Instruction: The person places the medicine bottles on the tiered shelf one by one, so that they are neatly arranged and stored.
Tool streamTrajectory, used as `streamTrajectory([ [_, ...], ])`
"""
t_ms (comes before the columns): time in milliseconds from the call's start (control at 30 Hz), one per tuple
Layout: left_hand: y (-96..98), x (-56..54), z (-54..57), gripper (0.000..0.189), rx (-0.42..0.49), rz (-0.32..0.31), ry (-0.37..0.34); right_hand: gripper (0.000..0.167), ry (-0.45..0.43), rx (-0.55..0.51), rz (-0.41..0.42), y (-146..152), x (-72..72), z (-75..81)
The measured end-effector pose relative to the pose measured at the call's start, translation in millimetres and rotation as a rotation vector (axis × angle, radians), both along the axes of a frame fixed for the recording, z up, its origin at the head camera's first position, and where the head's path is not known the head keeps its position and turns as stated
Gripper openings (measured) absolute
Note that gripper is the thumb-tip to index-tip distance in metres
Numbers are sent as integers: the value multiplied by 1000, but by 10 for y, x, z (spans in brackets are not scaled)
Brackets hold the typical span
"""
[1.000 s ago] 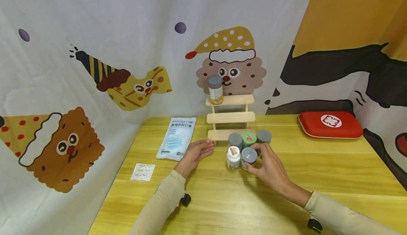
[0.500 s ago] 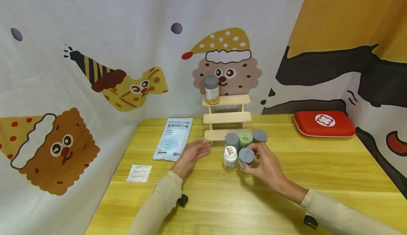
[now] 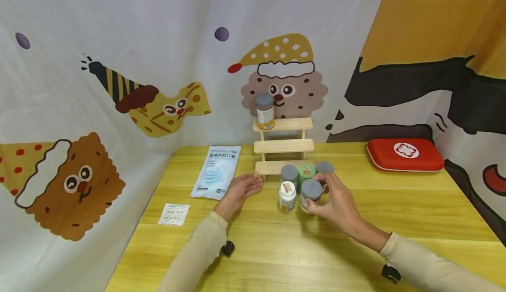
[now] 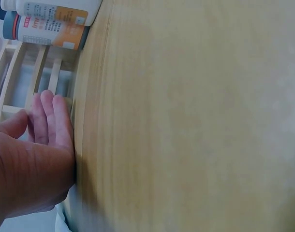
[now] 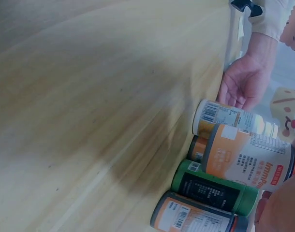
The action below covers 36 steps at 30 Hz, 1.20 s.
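Observation:
My right hand (image 3: 336,204) pinches a grey-lidded pill bottle (image 3: 309,202) by its upper part. In the right wrist view the base of this orange-and-white bottle (image 5: 249,154) looks slightly raised off the table. Close by stand a white pill bottle (image 3: 287,197), a green-lidded bottle (image 3: 306,171) and two more grey-lidded bottles, one left (image 3: 289,173) and one right (image 3: 325,167). My left hand (image 3: 240,193) lies with straight fingers at the front left foot of a three-step wooden rack (image 3: 283,146), apparently touching it. Another grey-lidded bottle (image 3: 265,113) stands on the top step, at its left end.
A blue-white face mask packet (image 3: 215,173) lies left of the rack. Nearer the left table edge is a small white printed sachet (image 3: 174,214). At the back right sits a red first-aid case (image 3: 405,155). A patterned curtain (image 3: 189,28) hangs behind the wooden table (image 3: 276,252).
The bottle in my right hand has moved slightly up and to the right, widening the gap to the white bottle. My left hand keeps its place at the rack. The head view shifts a little.

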<state>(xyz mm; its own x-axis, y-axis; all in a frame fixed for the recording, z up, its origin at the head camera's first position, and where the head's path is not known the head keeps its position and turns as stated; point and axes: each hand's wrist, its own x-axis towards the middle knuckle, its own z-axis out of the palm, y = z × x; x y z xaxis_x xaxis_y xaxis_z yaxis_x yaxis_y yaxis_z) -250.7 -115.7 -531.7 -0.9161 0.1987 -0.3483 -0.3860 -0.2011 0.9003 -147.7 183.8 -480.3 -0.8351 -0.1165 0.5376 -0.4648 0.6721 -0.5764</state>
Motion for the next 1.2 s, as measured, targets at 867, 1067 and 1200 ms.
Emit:
streamTrajectory([
  [867, -3, -7, -8, 35, 5, -5, -1, 59, 38, -203, 31, -69, -71, 518],
  [1067, -6, -8, -23, 36, 5, -2, 2, 57, -32, -255, 42, -154, -115, 658],
  [1200, 0, -8, -13, 36, 9, -5, 3, 57, -24, -259, 61, -203, -192, 755],
])
